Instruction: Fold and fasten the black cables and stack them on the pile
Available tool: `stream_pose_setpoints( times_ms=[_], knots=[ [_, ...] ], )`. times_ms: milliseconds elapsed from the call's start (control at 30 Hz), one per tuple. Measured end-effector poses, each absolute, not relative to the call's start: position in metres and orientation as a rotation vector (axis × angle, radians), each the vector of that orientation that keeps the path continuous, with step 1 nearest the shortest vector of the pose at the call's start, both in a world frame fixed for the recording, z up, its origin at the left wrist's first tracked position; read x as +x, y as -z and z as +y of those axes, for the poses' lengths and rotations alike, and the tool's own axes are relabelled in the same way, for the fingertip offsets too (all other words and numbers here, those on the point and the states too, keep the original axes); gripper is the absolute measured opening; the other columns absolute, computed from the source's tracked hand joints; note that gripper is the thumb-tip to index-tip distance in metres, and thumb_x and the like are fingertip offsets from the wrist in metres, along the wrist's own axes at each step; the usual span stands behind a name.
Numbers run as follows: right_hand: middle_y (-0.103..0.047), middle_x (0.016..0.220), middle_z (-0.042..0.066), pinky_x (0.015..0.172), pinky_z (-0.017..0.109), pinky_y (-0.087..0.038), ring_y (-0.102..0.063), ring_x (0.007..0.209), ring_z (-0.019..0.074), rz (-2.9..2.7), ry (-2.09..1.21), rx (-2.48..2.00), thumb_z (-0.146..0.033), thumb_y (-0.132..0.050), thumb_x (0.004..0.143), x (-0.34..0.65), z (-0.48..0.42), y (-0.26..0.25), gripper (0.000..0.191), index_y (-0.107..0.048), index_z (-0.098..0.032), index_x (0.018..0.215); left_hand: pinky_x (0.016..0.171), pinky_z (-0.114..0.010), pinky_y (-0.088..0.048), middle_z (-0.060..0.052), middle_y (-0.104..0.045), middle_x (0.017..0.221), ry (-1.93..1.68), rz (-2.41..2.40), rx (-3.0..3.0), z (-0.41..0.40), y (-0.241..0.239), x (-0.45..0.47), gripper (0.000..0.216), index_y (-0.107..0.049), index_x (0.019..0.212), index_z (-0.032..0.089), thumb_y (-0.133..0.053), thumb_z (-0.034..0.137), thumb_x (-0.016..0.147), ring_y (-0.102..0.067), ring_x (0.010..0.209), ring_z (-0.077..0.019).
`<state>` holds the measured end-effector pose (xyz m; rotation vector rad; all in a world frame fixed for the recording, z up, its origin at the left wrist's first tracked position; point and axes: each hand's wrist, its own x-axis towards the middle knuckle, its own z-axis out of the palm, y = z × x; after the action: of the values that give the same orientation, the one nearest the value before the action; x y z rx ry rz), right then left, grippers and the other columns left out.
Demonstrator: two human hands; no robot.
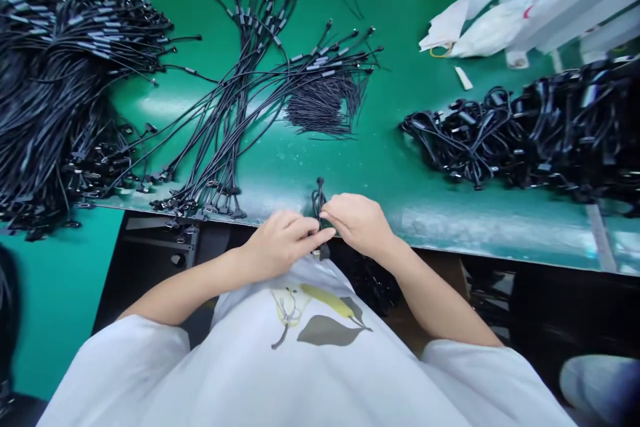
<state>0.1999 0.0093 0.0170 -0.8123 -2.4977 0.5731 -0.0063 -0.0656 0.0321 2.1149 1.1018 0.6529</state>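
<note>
My left hand (283, 243) and my right hand (357, 223) meet at the near edge of the green work mat (300, 163). Between their fingertips they pinch a short black cable (319, 203) with a small loop rising above them. A black connector (323, 252) hangs below my fingers. Beyond my hands, a fan of black cables with moulded connectors (240, 103) lies across the mat, its connector ends close to my left hand. A small tuft of thin black wires (325, 103) rests on top of it.
A large bundle of black cables (55, 80) fills the far left, and a heap of thicker black cables (520, 133) lies on the right. White plastic bags (480, 27) and translucent strips (575, 7) sit at the far right. Dark cables lie below the mat's edge.
</note>
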Motion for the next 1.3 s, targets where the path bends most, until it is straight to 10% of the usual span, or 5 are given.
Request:
stream_pose_setpoints(
  times_ms=[133,367,533,867,1300],
  knots=[
    [-0.055,0.065,0.004,0.066,0.028,-0.032,-0.044,0.064,0.0152,-2.479,-0.314,-0.949,-0.032,-0.034,0.101,0.192,0.005,-0.018,0.039,-0.054,-0.018,0.071,0.082,-0.033,-0.045,-0.008,-0.063,0.095,-0.614,0.998,1.813,-0.062,-0.016,-0.008,0.043,-0.057,0.133,0.024,-0.044,0.022,0.092,-0.056,0.086,-0.0191],
    [-0.062,0.072,0.002,0.065,0.023,-0.04,-0.056,0.068,0.0119,-2.099,-1.236,-0.894,-0.039,-0.034,0.101,0.164,-0.007,-0.013,0.043,-0.058,-0.017,0.073,0.093,-0.036,-0.046,-0.009,-0.068,0.105,-0.806,0.922,0.98,-0.044,0.005,-0.007,0.046,-0.066,0.12,0.02,-0.043,0.049,0.094,-0.059,0.103,-0.0234],
    [-0.068,0.078,0.002,0.065,0.023,-0.039,-0.059,0.07,0.0129,-2.278,-1.245,-1.029,-0.034,-0.047,0.096,0.164,0.002,-0.008,0.031,-0.066,-0.017,0.078,0.1,-0.036,-0.045,-0.011,-0.063,0.125,-0.891,0.972,1.063,-0.045,-0.001,-0.012,0.051,-0.063,0.126,0.019,-0.048,0.053,0.091,-0.057,0.117,-0.0244],
    [-0.063,0.099,0.004,0.079,0.031,-0.049,-0.061,0.086,0.0175,-1.8,-1.095,-1.197,-0.035,-0.061,0.083,0.163,0.009,-0.018,0.035,-0.052,-0.021,0.113,0.079,-0.028,-0.05,-0.007,-0.069,0.089,-0.78,1.477,1.889,-0.039,0.005,0.0,0.04,-0.058,0.129,0.02,-0.039,0.039,0.098,-0.064,0.081,-0.0174],
    [-0.055,0.076,-0.005,0.055,0.023,-0.045,-0.056,0.055,0.0077,-1.409,-1.263,-0.822,-0.027,-0.056,0.088,0.181,0.025,-0.017,0.015,-0.045,-0.022,0.097,0.045,-0.019,-0.032,0.001,-0.05,0.073,-0.527,0.608,0.632,-0.033,-0.019,0.018,0.063,-0.057,0.11,0.015,-0.069,0.063,0.072,-0.049,0.053,-0.0073]
  ],
)
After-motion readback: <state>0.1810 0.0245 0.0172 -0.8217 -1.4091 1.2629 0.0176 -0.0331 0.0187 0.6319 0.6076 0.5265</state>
